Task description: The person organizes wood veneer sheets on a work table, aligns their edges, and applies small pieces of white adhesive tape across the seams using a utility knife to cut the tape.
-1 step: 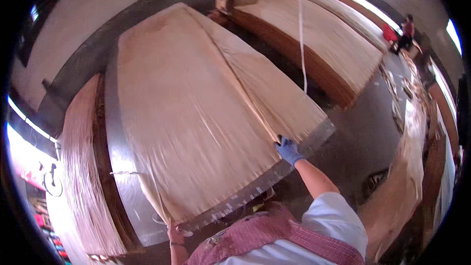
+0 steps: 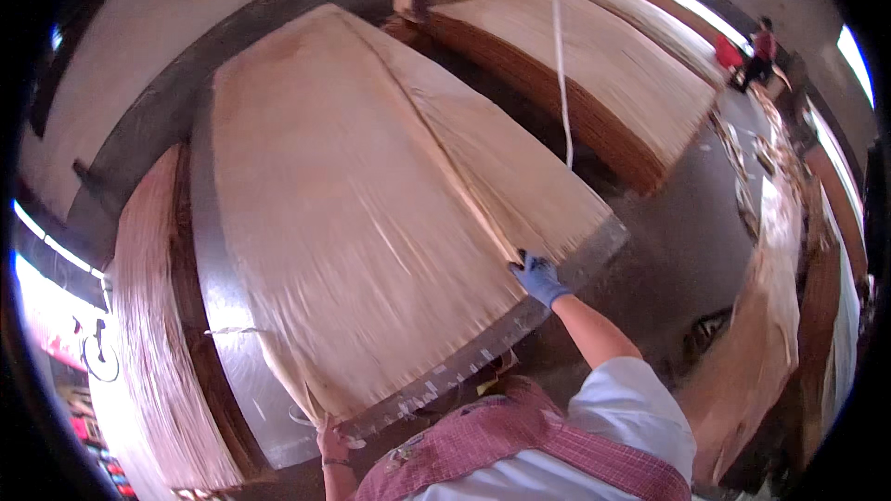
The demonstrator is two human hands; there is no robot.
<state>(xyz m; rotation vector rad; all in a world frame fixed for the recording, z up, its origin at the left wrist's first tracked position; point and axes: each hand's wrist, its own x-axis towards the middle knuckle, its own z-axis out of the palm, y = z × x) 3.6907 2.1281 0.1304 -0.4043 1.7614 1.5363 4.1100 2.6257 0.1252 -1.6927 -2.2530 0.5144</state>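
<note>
A broad, pale wood veneer sheet (image 2: 325,195) lies lengthwise on a grey metal-topped table (image 2: 243,380). Its right edge is raised in a long fold beside a narrower veneer strip (image 2: 543,209). My right hand (image 2: 536,280), in a blue glove with dark fingertips, is closed on that edge near the close end. Bare and low in the view, my left hand (image 2: 332,441) pinches the sheet's near left corner; its fingertips are partly hidden. A thin torn sliver juts from the sheet's left edge.
Stacked veneer (image 2: 158,315) stands left of the table, and a taller stack (image 2: 575,65) stands beyond it on the right. A white strap (image 2: 561,65) hangs between. Loose veneer (image 2: 752,334) lies at right. Another person (image 2: 761,54) is far off at upper right.
The view has shifted slightly, moving the scene a little left. My right hand appears slightly higher and farther left, still on the veneer edge. My left hand stays at the corner.
</note>
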